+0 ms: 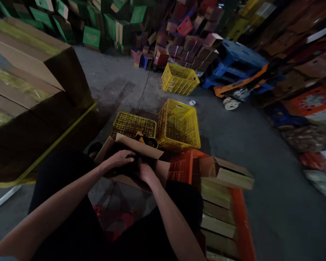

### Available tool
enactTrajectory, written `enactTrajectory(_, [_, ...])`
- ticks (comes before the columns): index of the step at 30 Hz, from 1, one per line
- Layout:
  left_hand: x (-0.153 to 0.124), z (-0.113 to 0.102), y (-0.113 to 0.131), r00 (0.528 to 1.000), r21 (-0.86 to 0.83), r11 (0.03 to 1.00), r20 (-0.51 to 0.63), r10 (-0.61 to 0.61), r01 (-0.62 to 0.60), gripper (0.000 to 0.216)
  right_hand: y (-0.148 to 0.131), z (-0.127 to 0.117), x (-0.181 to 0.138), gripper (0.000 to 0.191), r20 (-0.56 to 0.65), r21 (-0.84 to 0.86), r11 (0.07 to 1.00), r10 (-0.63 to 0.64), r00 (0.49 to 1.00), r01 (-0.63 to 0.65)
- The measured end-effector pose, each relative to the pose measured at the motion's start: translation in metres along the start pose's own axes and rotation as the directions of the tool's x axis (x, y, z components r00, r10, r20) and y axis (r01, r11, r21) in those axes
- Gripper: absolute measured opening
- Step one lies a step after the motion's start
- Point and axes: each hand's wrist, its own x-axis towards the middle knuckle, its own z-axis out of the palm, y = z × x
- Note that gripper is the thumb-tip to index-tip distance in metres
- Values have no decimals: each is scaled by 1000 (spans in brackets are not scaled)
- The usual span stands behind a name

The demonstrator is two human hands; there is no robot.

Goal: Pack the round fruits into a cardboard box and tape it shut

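Two hands down inside one open cardboard box [130, 145], held low in front of the body. Left hand [121, 158] draped over the near flap, fingers curled down onto the edge and gripping it. Right hand [146, 172] pushed deeper into the dark opening, fingers bent out of sight; grasping or merely resting, cannot tell. Far flap of the box standing up pale and tilted, just in front of a tape dispenser [145, 138] with an orange handle, lying on top of a low yellow crate [125, 123].

Just beside that crate, to the right, a taller yellow basket [179, 127], tipped slightly. Further back on the grey concrete floor [119, 83], a third yellow basket [179, 78], well apart from the first two. Right of the box, an orange crate [182, 166], touching a row of flat folded cartons [220, 203] stacked on edge in an orange tray.

Left side filled by big brown cartons [29, 90] with yellow strapping. Far end piled with green boxes [92, 36] and reddish-purple boxes [184, 40], heaped loosely. Blue pallets [239, 54] and an orange pallet jack [241, 85] off to the right.
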Motion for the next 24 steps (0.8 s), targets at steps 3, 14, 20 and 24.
enactTrajectory(3, [1, 1, -3, 1000, -14, 1000, 3, 6, -6, 50, 4, 7, 4, 60, -19, -4, 999, -45, 999, 45])
enactTrajectory(14, [1, 0, -2, 1000, 14, 1000, -3, 12, -12, 51, 10, 12, 10, 31, -75, -120, 990, 67, 995, -76])
enactTrajectory(20, [-3, -6, 6, 998, 18, 999, -51, 38, -38, 49, 16, -17, -3, 12, -161, 76, 977, -185, 969, 199])
enactTrajectory(24, [-1, -8, 13, 997, -44, 999, -81, 9, -13, 45, 28, -43, -15, 9, -262, 576, 785, -84, 961, 226])
